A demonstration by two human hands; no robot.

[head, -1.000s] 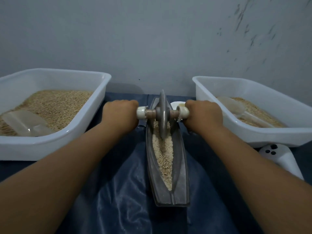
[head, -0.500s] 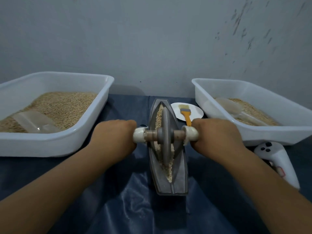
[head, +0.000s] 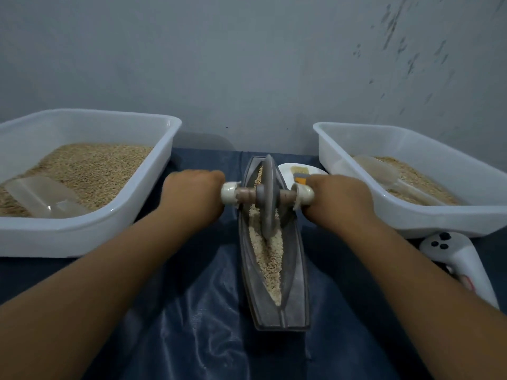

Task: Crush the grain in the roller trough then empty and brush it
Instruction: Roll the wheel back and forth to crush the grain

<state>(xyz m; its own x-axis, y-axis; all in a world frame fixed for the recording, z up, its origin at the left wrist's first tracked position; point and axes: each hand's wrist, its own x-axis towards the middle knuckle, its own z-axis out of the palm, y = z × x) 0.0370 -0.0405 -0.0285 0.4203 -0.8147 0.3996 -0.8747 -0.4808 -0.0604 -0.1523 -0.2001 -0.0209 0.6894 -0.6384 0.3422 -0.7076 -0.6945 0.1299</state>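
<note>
The trough [head: 274, 270] lies between 2 tubs [head: 90, 223] [head: 439, 218], plate [head: 286, 172] behind it.

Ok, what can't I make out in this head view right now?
- Yellow-handled brush on small white plate: handle hidden behind right hand.
- Fingers of left hand: curled under, out of sight.
- Grain beneath grey roller disc in grey metal trough: covered.

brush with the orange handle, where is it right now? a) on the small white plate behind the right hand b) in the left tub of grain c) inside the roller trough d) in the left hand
a: the brush lies on the small white plate beside the far end of the trough, just beyond the right hand.
</note>
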